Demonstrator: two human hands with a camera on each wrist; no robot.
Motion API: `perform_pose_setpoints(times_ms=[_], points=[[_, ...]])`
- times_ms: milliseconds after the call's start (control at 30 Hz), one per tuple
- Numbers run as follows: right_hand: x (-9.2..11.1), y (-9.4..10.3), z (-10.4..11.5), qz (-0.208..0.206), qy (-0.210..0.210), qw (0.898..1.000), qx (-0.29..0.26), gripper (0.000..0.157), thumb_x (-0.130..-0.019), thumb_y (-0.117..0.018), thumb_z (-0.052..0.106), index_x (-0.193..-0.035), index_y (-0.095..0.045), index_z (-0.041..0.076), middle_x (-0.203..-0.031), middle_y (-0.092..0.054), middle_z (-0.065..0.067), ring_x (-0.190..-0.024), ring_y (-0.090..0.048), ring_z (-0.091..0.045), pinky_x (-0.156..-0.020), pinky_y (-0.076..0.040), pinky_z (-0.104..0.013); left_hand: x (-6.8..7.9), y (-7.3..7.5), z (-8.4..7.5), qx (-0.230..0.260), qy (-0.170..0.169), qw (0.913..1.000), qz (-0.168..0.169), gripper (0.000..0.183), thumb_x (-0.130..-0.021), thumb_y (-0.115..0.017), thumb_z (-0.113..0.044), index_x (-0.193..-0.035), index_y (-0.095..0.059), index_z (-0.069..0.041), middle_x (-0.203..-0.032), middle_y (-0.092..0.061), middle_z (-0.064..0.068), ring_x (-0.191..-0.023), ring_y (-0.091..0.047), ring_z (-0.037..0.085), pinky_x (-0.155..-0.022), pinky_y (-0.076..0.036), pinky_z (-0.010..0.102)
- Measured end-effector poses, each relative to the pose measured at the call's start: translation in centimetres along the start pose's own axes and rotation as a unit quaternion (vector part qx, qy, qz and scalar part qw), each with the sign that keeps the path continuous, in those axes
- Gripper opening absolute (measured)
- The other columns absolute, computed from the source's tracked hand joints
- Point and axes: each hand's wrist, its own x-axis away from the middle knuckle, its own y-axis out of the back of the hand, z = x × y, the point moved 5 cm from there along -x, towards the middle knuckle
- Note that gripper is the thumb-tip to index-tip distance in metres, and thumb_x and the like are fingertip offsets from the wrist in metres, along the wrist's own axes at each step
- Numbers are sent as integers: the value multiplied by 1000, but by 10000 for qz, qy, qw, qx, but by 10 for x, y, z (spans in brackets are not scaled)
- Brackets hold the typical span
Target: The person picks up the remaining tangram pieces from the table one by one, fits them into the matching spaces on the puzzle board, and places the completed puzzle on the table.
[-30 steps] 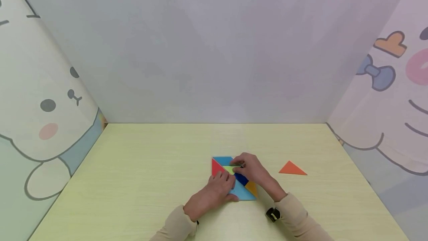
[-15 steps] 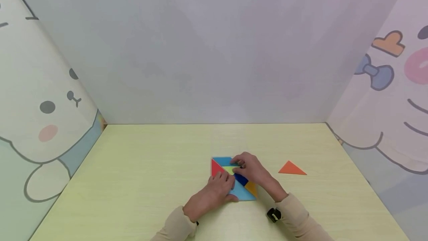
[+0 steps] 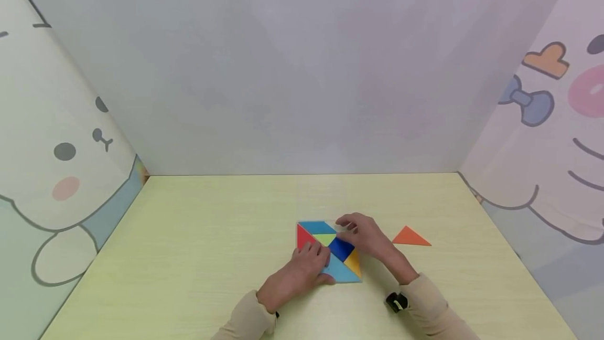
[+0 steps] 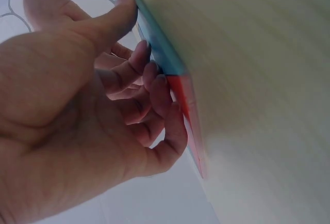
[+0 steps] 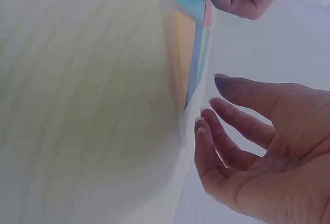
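Observation:
Flat tangram pieces lie together as a near-square in a shallow clear tray [image 5: 182,131]. Among them are a red triangle [image 3: 304,236], a light blue triangle [image 3: 344,274], a blue parallelogram [image 3: 314,227], a green triangle [image 3: 324,238], a dark blue square [image 3: 341,249] and a yellow triangle [image 3: 353,262]. My left hand [image 3: 304,267] rests on the red and light blue triangles, thumb at the near edge; its fingers hide part of both. My right hand [image 3: 365,235] hovers by the tray's upper right corner, fingers loosely bent and holding nothing.
A loose orange triangle [image 3: 410,237] lies on the pale wooden table [image 3: 212,245], right of the right hand. A plain light wall [image 3: 302,67] stands behind the table, with cartoon-printed panels [image 3: 533,146] at both sides.
My right hand has let go of the green triangle area and moved slightly right, uncovering more of the green triangle and dark blue square. The left hand stays in place.

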Motion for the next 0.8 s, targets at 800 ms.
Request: perform_pose_setpoints(times_ms=[800], points=[[21,41,-31,-192,-26,9988,443,25,-92,-77,10,-116,-74,3,-118,-70,-15,-109,-63,-37,-90,-54,-52,-1,0,0,207,68,9997,74,34,-93,-73,-45,-102,-51,-19,-103,-48,-3,-102,-45,14,-82,-40,30]])
